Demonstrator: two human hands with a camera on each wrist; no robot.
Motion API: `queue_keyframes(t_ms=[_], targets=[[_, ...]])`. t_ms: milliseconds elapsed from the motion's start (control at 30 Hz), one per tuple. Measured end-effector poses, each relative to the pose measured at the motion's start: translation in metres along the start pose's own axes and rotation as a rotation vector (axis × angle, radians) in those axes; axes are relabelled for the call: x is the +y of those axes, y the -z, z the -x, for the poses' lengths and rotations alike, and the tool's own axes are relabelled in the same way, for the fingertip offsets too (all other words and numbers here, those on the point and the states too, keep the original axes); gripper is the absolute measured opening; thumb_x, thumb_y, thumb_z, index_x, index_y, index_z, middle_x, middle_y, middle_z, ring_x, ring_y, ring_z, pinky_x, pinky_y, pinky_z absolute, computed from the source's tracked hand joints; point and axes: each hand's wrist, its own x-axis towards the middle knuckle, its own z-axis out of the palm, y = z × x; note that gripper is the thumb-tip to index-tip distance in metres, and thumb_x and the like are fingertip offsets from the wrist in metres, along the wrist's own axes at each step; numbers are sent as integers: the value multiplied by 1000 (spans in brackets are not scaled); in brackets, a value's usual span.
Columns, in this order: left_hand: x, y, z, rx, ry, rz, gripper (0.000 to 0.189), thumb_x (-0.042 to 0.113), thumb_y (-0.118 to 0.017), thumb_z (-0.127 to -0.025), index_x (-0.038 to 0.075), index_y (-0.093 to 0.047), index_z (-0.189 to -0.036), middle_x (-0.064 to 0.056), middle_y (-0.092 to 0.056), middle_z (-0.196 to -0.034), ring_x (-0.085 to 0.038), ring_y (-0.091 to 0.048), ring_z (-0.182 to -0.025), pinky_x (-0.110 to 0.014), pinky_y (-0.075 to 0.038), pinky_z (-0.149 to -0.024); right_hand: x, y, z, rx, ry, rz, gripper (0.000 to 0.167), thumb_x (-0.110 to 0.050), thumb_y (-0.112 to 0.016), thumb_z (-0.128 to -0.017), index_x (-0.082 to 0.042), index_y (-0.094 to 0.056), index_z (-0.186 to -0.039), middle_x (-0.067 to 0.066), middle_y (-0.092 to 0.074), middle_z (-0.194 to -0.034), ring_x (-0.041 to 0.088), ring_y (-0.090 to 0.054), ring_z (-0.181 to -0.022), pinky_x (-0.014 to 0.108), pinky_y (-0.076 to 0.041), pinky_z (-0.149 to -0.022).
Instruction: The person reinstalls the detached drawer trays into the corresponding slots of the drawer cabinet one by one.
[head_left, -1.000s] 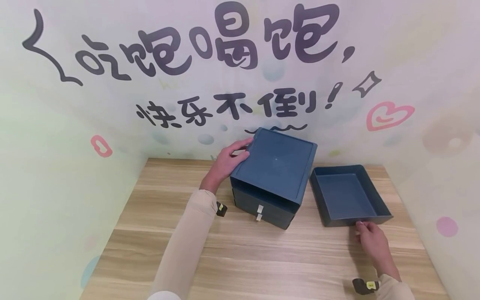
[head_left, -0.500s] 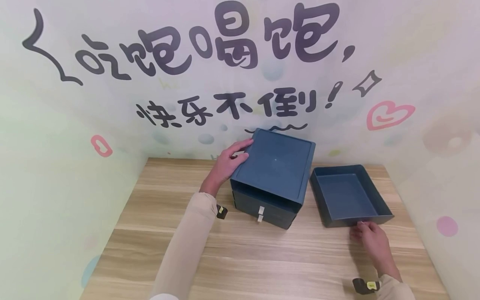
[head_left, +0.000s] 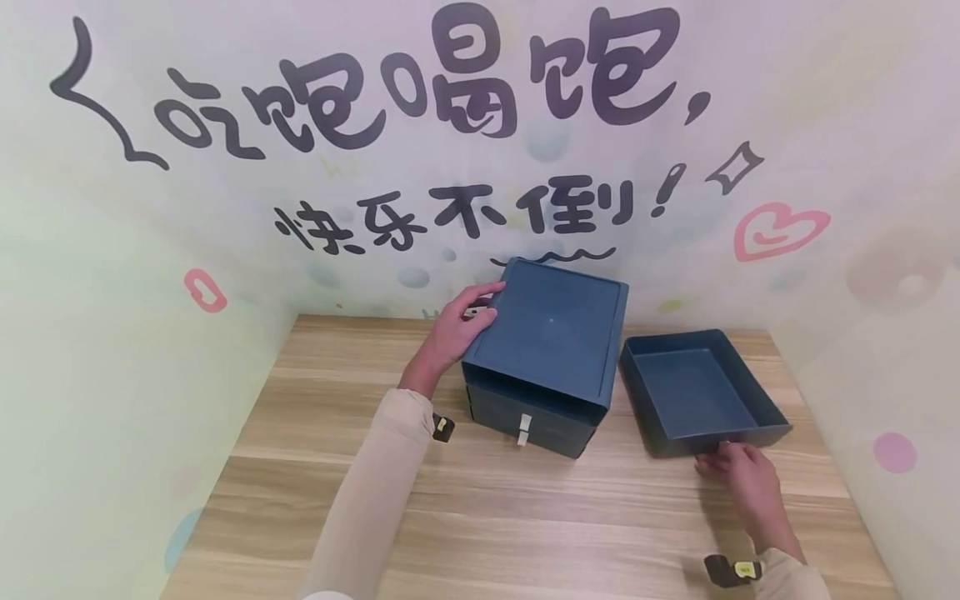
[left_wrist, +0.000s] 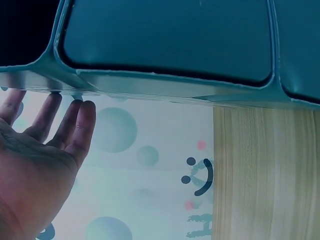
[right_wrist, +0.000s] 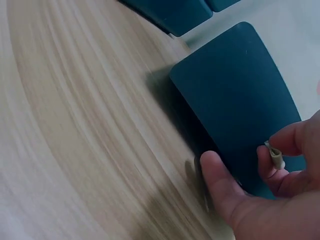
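A dark blue drawer cabinet (head_left: 555,325) stands on the table, its top slot a dark opening. Two drawer fronts show below that slot, the middle one (left_wrist: 170,40) facing the left wrist view. My left hand (head_left: 453,329) rests against the cabinet's left side, fingers stretched out and fingertips at the wall. To the cabinet's right lies a shallow blue drawer (head_left: 697,392), pulled out and with nothing inside. At its front, my right hand (head_left: 750,483) pinches a small beige pull tab (right_wrist: 276,157) between its fingers, while another digit lies along the drawer's lower edge.
White pull tabs (head_left: 523,429) hang on the cabinet's front. The wood-grain table (head_left: 525,517) meets a printed wall (head_left: 360,283) close behind the cabinet. A narrow gap of table separates cabinet and drawer.
The cabinet has turned slightly, its front swinging a little to the right, with my left hand on its side. The drawer's front has shifted slightly right with my right hand.
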Motion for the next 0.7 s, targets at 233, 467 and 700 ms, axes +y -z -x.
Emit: queue_keyframes(t_ms=[233,467,700], targets=[[0,0,3,7,14,-6,41,29,-57,-103,33,-56,-144,1,-50,-153,-28,-50,-137,-54,-42,-113,0,0,4,34,-11,-177,39,-27,-34,-109,4,-43,-129,-10,-69,-83,1,-73,-80,21,-60,-82],[0,-1,5,20,21,-34,41,30,-56,-104,33,-55,-145,1,-49,-154,-28,-51,-138,-53,-42,-114,2,-1,5,119,-5,-317,25,-31,-45,-108,-6,-45,-114,-12,-68,-80,0,-72,-75,18,-59,-76],[4,0,10,19,9,-75,42,27,-54,-104,29,-53,-146,-3,-49,-153,-28,-52,-134,-51,-45,-113,4,-4,3,202,29,-436,17,-25,-52,-106,-15,-41,-113,-12,-67,-80,1,-72,-71,19,-60,-73]])
